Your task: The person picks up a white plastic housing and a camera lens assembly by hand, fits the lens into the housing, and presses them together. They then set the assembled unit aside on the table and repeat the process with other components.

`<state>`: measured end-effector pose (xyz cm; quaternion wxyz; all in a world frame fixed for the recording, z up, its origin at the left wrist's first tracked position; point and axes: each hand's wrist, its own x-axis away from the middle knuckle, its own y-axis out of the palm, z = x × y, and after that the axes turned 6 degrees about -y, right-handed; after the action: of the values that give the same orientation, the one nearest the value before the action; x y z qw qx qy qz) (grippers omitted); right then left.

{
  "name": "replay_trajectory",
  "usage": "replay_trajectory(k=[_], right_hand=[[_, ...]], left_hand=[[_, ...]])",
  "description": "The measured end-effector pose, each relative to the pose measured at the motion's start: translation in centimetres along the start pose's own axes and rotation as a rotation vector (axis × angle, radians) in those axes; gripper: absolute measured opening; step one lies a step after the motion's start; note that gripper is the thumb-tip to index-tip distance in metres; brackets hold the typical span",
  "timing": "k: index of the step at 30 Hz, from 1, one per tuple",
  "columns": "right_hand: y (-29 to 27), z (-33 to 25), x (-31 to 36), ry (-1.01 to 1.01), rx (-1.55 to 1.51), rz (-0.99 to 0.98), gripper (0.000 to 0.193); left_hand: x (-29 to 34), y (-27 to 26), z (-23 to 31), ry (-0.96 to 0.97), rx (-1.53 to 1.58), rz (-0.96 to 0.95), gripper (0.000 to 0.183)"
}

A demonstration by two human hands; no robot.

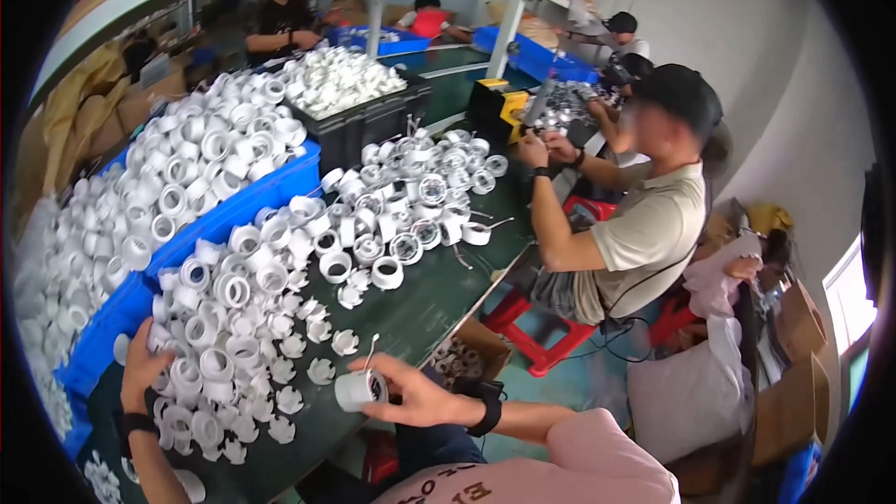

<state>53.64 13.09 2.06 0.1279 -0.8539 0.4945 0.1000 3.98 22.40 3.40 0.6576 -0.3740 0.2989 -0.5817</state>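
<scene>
My right hand (415, 394) holds a white round lamp housing (355, 391) above the near edge of the table. A short thin wire sticks up from the housing, and its dark inside faces my palm. At the left edge of a heap of white plastic ring housings (217, 361), my left hand (145, 369) reaches in with thumb and fingers apart, touching the heap. Small white clawed caps (321, 371) lie along the heap's right side. Farther off is a cluster of housings with wires and clear or silvery insides (406, 247).
Blue bins (238, 196) heaped with white housings line the left. Behind them stands a black crate (373, 107) of small white parts. A co-worker (644, 205) sits on a red stool (534, 329) at right. A carton (481, 347) of parts stands below the table edge.
</scene>
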Motion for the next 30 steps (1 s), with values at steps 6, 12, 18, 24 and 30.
replay_trajectory(k=[6,12,18,24,30], right_hand=[[0.4,-1.0,-0.2,0.069,0.001,0.016,0.057],[0.4,-0.1,-0.8,0.106,-0.007,0.003,0.056],[0.9,-0.1,-1.0,0.128,-0.115,0.053,0.057],[3.0,-4.0,-2.8,-0.255,-0.014,-0.118,0.065],[4.4,-5.2,-3.1,-0.466,0.149,-0.048,0.067]], left_hand=[[-2.0,0.8,3.5,0.132,-0.113,0.134,0.062],[-2.5,0.0,1.6,0.146,0.060,0.416,0.055],[1.4,-0.7,7.2,0.204,0.269,0.772,0.033],[11.6,4.8,20.2,-0.011,1.033,0.175,0.030],[15.6,8.9,26.0,-0.084,1.500,0.035,0.051]])
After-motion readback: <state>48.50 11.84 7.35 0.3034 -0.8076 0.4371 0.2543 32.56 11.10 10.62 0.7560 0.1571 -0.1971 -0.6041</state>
